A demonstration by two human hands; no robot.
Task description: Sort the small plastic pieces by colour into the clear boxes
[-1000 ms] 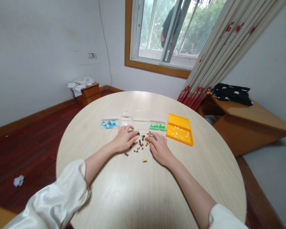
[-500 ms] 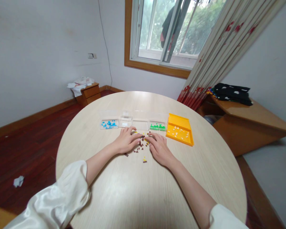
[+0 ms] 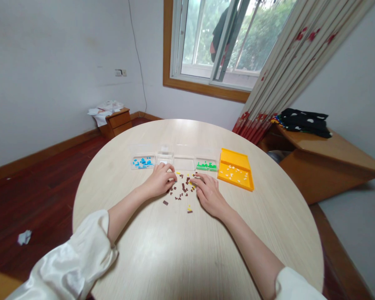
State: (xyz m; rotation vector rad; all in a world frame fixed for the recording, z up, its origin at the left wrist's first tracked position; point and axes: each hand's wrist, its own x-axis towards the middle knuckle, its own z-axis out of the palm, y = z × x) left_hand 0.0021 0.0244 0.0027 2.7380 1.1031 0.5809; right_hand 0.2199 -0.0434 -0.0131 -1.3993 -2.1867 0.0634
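Small brown toy bricks [image 3: 183, 186] lie scattered on the table between my hands, with a few yellow bricks [image 3: 189, 207] among them. My left hand [image 3: 160, 180] is at the left edge of the scatter, its fingers curled in and thumb and fingertips together; whatever they hold, if anything, is too small to make out. My right hand [image 3: 208, 192] rests at the right side of the bricks, fingers stretched out and apart, fingertips near brown and yellow pieces. A flat brown brick [image 3: 165, 203] lies below my left hand.
Behind the bricks stand open clear boxes: one with blue pieces [image 3: 143, 161], a small one [image 3: 164, 158], a bare one [image 3: 184, 163], and one with green pieces [image 3: 206, 166]. A yellow case [image 3: 235, 184] holding white pieces is at the right. All stand on a round table [image 3: 187, 254].
My left hand has drawn back left from the middle of the bricks, and its fingers have curled in. More brown bricks now show between the hands. My right hand has stayed in place.
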